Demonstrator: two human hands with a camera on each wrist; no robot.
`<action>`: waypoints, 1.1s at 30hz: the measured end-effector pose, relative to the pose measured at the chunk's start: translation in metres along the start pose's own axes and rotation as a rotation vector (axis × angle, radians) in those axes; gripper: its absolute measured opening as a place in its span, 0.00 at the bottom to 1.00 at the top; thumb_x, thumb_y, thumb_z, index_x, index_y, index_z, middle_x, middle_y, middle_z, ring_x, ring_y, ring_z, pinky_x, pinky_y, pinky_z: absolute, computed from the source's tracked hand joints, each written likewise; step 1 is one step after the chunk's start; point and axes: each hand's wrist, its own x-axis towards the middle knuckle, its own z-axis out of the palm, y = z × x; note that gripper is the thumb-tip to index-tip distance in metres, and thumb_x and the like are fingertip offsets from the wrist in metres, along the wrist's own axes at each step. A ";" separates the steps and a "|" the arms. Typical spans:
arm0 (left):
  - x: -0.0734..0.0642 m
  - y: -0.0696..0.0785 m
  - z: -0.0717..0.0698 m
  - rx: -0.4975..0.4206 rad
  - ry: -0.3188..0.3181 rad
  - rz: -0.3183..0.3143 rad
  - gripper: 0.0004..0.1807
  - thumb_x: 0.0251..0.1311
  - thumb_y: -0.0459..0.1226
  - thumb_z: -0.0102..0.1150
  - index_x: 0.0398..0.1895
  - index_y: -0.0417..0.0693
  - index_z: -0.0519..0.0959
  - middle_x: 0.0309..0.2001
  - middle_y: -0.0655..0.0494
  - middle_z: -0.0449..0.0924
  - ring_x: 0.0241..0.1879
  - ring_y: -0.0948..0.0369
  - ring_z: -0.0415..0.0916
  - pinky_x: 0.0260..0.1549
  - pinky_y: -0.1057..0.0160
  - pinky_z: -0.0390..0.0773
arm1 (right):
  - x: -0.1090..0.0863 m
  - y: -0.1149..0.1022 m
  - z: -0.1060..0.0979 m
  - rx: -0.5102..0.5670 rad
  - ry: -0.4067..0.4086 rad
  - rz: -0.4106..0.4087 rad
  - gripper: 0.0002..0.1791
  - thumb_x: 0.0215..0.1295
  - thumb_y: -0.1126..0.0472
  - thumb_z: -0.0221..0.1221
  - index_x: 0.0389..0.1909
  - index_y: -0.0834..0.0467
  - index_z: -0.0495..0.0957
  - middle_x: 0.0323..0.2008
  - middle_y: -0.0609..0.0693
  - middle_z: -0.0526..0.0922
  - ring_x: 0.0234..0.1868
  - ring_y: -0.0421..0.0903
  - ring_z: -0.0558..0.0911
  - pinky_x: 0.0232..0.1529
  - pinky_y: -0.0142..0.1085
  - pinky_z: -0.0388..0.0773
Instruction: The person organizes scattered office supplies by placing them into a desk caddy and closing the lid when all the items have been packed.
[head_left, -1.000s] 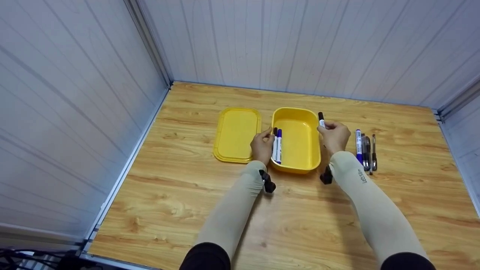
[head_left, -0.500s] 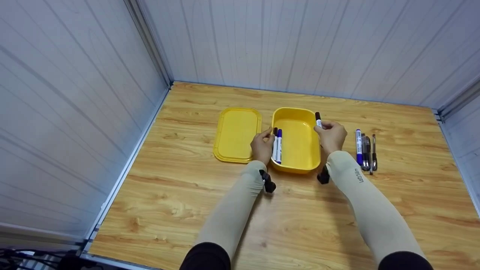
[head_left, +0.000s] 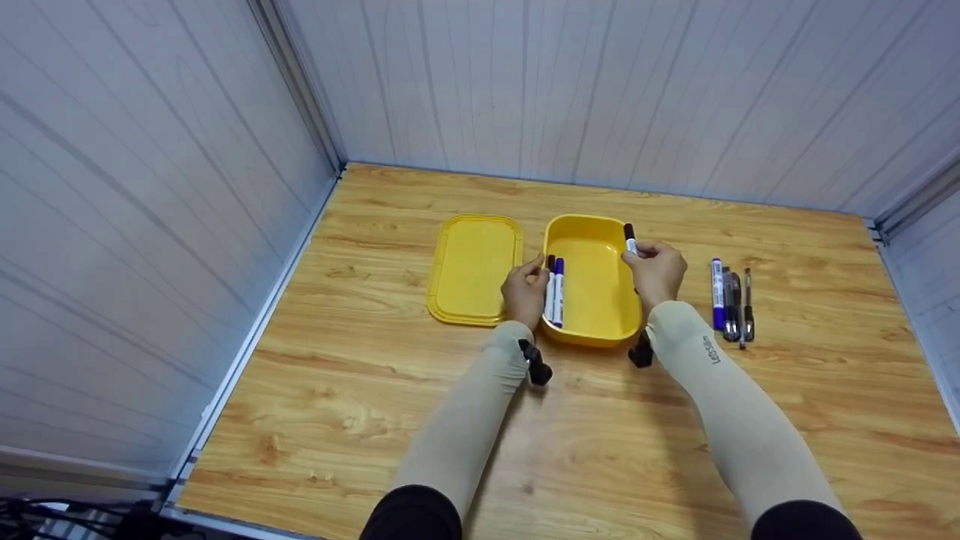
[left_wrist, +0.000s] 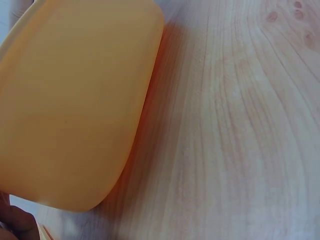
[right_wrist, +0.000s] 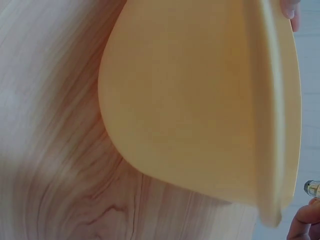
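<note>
My left hand (head_left: 523,294) grips the left rim of an open yellow plastic box (head_left: 596,289). Inside, along that left wall, a black-capped marker (head_left: 550,292) and a blue-capped marker (head_left: 559,292) lie side by side. Over the box's right rim, my right hand (head_left: 657,271) pinches another black-capped marker (head_left: 629,234), its cap pointing away from me. The fingers cover its lower part. In the left wrist view the box's outer wall (left_wrist: 75,100) fills much of the picture, with left-hand fingers (left_wrist: 17,220) at the lower corner. Right-hand fingers (right_wrist: 305,220) show low in the right wrist view.
A flat yellow lid (head_left: 474,270) lies on the wooden table (head_left: 337,390) left of the box. To the right is a row with a blue-capped marker (head_left: 718,294) and several dark pens (head_left: 739,307). Pale panels (head_left: 600,97) stand behind and at the sides.
My right hand has moved left with the marker, from beside the box to over its right rim. The left hand, box and lid have stayed put.
</note>
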 end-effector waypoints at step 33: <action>0.000 -0.001 0.000 -0.005 -0.010 -0.004 0.17 0.55 0.36 0.60 0.49 0.54 0.78 0.31 0.62 0.75 0.32 0.66 0.71 0.29 0.71 0.72 | -0.008 -0.007 0.017 -0.008 -0.029 -0.024 0.16 0.51 0.58 0.64 0.42 0.58 0.79 0.36 0.51 0.77 0.37 0.43 0.76 0.35 0.32 0.74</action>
